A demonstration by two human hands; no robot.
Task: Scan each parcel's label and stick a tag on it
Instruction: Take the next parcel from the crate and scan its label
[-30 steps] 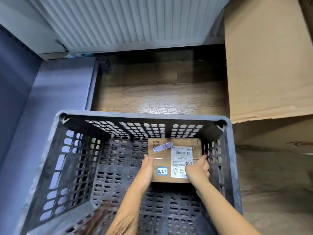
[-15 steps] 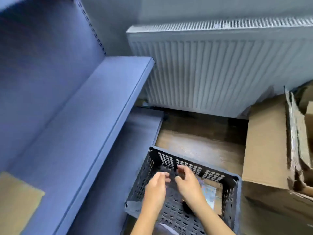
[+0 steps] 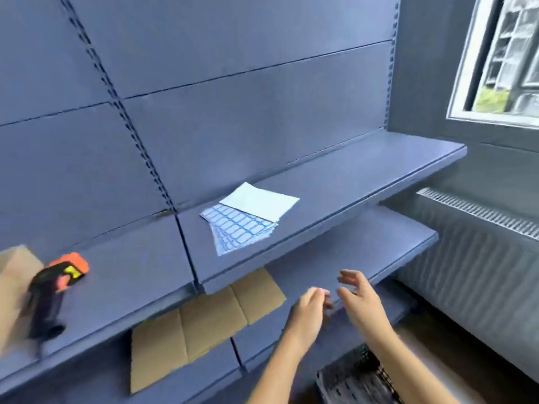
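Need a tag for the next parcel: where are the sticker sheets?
Head view: the sticker sheets lie mid-frame on the upper blue shelf, right of the orange barcode scanner, partly under a white sheet.

Head cam, fwd/down, close on shelf (image 3: 350,179).

Light: cool daylight, moderately bright, entering from the window (image 3: 495,62) at upper right.
Shadow: soft shade beneath the upper shelf (image 3: 335,193).
Blur: motion smear throughout, heaviest on the scanner (image 3: 55,287) at far left, the crate (image 3: 358,377) at bottom, and the fingertips of left hand (image 3: 306,313) and right hand (image 3: 361,301).
Distortion: wide-angle bowing of shelf uprights towards the edges.
Sharpest: sticker sheets (image 3: 242,225), mid-frame.
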